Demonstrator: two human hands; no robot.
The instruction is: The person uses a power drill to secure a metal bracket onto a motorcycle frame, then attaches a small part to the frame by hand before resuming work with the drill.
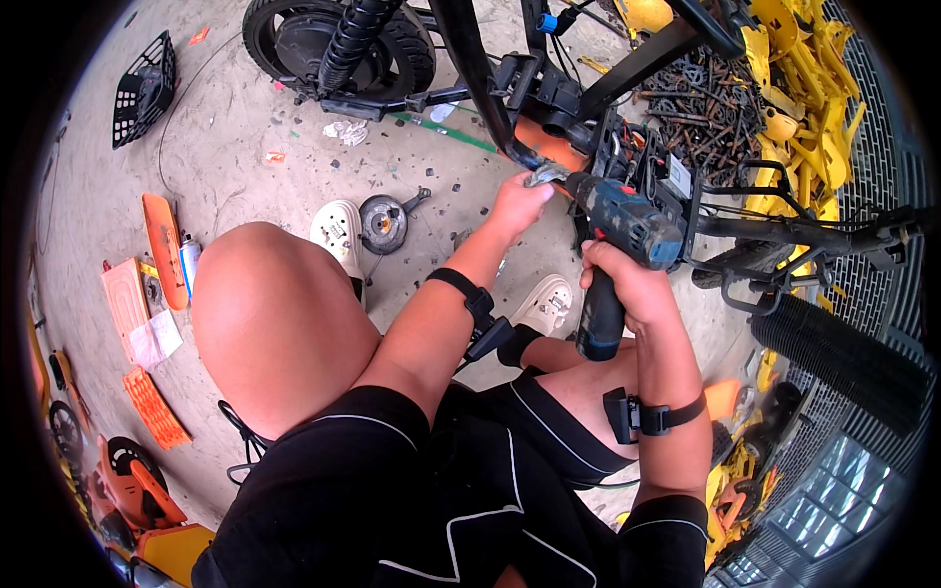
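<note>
My right hand is wrapped round the handle of a blue-and-black cordless drill. The drill's nose points left and away, toward the black frame of an electric bike or scooter. Just in front of that nose, my left hand is closed by the lower frame tube. A crumpled-looking greyish piece shows at its fingertips; its kind is unclear. The drill's tip and whatever it meets are hidden behind this piece and the fingers. An orange panel sits under the frame.
A wheel with a coil spring stands at the far end of the frame. Metal parts and yellow covers are heaped at right. On the floor lie a round hub part, a black basket and orange panels.
</note>
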